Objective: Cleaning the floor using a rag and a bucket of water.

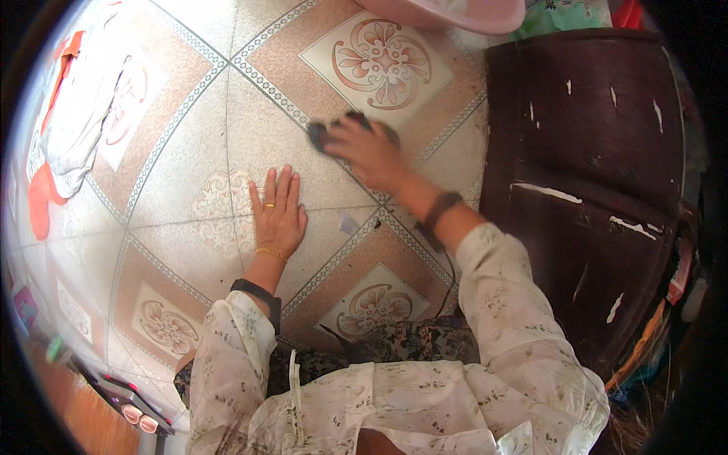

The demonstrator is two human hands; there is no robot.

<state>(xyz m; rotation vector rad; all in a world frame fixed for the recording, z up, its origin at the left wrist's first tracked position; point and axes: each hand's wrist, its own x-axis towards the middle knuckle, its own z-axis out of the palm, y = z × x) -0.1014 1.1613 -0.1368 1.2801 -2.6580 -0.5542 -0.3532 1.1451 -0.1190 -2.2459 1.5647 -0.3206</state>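
My left hand point(277, 216) lies flat on the patterned tile floor point(296, 186), fingers stretched out, with a ring on one finger and a thin gold bracelet at the wrist. Farther forward and to the right, my right hand point(371, 155) presses down on a bunched dark cloth point(317, 136) against the floor. Motion smears both that hand and the cloth, and the palm hides part of the cloth. Dark bands circle both wrists below the pale, flower-printed sleeves.
A dark brown, scuffed padded seat point(584, 152) stands along the right side. At the top sits a pink basin point(470, 15). White and orange cloth point(76, 136) lies at the far left. Small dark specks and a grey scrap point(349, 223) show on the tiles near my hands.
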